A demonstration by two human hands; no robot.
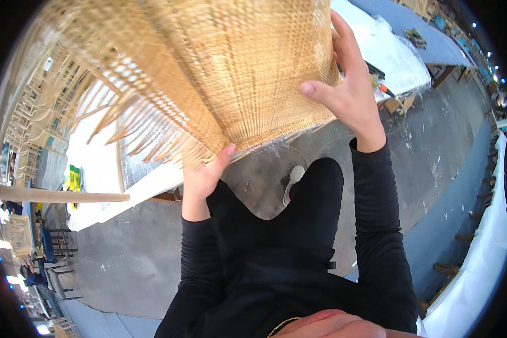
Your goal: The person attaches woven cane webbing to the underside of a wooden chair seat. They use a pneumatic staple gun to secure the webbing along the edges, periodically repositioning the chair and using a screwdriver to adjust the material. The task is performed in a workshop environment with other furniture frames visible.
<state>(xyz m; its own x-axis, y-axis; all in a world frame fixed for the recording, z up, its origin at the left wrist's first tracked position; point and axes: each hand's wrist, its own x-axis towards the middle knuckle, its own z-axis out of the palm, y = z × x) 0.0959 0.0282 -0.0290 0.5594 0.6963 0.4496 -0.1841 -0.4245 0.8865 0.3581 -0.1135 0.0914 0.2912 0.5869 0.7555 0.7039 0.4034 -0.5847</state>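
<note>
By the near edge of the white plastic-covered worktable [403, 67], your left hand [201, 179] grips a corner of the tan woven-cane panel [259, 73] held over it; your right hand [354, 93] spans another edge, wide-thumbed, probably steadying the flexible weave.

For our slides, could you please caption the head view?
Left hand and right hand hold a woven cane sheet, loose strands fringing its left side, at a white-covered table.
</note>
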